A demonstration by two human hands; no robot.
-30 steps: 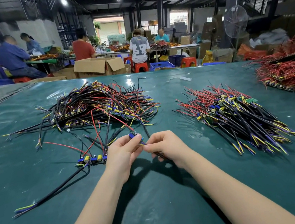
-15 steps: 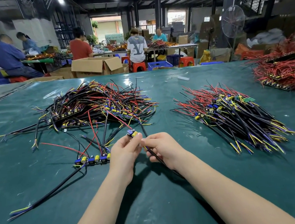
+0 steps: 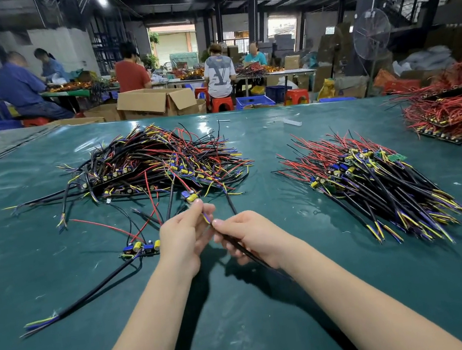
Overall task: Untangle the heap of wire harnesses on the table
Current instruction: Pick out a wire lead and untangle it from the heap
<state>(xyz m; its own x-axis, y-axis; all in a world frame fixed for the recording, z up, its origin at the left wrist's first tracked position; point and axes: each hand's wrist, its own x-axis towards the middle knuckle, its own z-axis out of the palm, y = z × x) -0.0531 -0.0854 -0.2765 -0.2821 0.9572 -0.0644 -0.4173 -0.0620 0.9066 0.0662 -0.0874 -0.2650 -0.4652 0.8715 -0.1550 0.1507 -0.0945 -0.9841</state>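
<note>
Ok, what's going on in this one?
A person at a green table is working one wire harness out of the tangled heap. The left hand pinches its thin wires, the right hand its black cable. It does not look fully free yet. One separate harness lies left of the hands; a straightened pile sits to the right.

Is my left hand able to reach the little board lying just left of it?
Likely yes: the board lies close beside the left hand, nothing between, but that hand pinches another harness.

Glossy green table cover [image 3: 61, 287]
</note>
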